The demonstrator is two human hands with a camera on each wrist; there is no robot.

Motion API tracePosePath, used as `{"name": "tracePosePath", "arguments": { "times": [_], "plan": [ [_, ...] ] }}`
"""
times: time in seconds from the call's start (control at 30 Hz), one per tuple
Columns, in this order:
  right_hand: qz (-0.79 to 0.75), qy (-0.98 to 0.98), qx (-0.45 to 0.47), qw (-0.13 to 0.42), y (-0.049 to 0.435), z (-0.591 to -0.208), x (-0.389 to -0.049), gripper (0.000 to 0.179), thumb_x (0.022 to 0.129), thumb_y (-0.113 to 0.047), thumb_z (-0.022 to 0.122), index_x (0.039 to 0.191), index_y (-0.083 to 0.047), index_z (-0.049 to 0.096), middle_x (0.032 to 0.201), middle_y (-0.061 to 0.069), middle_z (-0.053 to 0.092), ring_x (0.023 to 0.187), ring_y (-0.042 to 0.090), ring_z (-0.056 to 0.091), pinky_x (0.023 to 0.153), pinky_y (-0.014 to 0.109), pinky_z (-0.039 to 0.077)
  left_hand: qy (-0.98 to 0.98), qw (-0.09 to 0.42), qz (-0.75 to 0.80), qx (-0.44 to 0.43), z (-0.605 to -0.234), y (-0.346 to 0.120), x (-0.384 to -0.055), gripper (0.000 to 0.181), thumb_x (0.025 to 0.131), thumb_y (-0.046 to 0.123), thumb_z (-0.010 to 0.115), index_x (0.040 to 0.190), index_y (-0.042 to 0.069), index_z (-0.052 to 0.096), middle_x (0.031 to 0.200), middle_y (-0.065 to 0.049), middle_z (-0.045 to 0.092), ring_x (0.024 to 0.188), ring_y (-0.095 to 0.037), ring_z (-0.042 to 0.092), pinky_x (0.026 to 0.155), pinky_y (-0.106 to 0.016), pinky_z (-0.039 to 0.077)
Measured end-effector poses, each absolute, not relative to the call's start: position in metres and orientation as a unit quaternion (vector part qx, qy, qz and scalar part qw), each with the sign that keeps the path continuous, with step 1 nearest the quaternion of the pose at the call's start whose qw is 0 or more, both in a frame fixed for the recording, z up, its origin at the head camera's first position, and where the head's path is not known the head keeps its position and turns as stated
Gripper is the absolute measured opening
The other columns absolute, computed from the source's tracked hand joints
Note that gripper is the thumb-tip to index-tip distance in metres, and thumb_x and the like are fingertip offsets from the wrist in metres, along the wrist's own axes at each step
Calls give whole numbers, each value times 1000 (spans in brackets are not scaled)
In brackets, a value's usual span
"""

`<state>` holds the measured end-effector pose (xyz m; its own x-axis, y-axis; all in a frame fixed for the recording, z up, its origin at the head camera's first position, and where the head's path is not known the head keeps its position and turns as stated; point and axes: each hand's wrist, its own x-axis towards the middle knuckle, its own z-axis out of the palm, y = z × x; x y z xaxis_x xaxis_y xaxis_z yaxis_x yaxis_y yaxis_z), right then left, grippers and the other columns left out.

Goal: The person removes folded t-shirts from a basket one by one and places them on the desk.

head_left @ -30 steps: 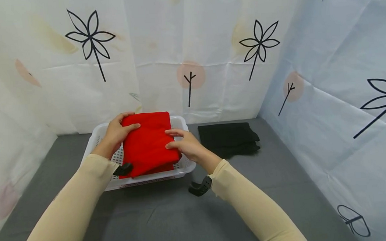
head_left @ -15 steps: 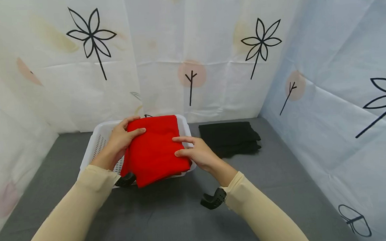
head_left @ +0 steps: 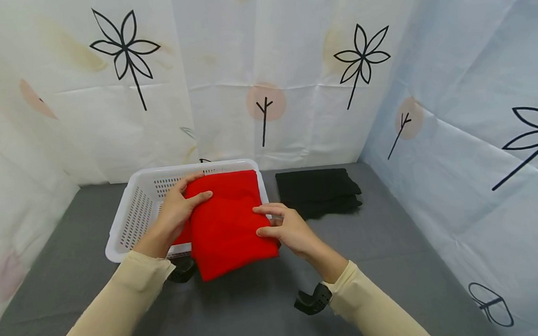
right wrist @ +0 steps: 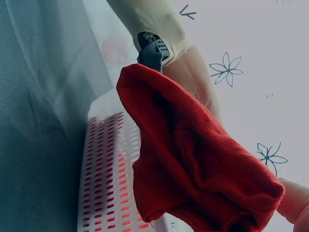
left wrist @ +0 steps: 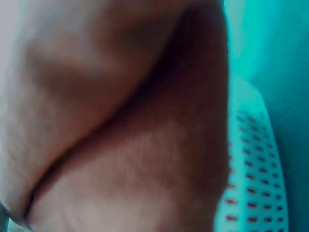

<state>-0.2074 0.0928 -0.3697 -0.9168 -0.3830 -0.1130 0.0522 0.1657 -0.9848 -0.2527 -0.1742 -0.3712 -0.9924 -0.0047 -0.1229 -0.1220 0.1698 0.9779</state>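
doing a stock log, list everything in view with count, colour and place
table: 1, grey, underneath
basket: 1, white, on table
held cloth: 1, red, partly hiding basket
inner cloth: 1 or more, red, inside basket
black cloth: 1 pile, black, right of basket
backdrop: count unclear, printed white, back and sides
cameras: 2, black, left and right
sleeves: 2, cream, left and right
left hand: 1, bare, gripping held cloth's left edge
right hand: 1, bare, gripping held cloth's right edge

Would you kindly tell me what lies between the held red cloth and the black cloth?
The head view shows the basket rim and a bare strip of table, with the right grip lower down.
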Motion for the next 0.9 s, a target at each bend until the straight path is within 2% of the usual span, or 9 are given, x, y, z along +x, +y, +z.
{"name": "tracePosePath", "arguments": {
  "times": [0.33,0.57,0.77,0.9],
  "plan": [
    [-632,752,-101,156,115,-385,-193,47,88,-5,69,133,1,59,143,15,42,95,20,65,77,33,59,765,50,640,-41,-389,-152,-244,67,90,31,71,149,28,40,142,-14,46,105,-28,59,80,-37,59],
    [-630,757,-90,147,133,-393,-185,47,88,-4,68,134,2,58,144,16,42,94,19,63,77,29,57,775,39,630,-22,-397,-131,-243,62,90,30,72,146,28,45,137,-13,49,105,-30,59,79,-34,58],
    [-629,760,-86,138,147,-391,-178,48,89,-5,67,136,2,56,144,17,41,101,22,62,81,30,57,752,29,659,-6,-401,-115,-240,60,90,23,72,144,26,46,135,-10,52,108,-28,58,79,-32,58],
    [-633,759,-78,132,156,-390,-173,48,90,-4,67,136,2,55,144,17,41,106,24,61,83,30,57,740,35,672,6,-402,-104,-236,60,89,22,73,143,26,47,134,-10,53,103,-26,61,78,-32,58]
  ]
}}
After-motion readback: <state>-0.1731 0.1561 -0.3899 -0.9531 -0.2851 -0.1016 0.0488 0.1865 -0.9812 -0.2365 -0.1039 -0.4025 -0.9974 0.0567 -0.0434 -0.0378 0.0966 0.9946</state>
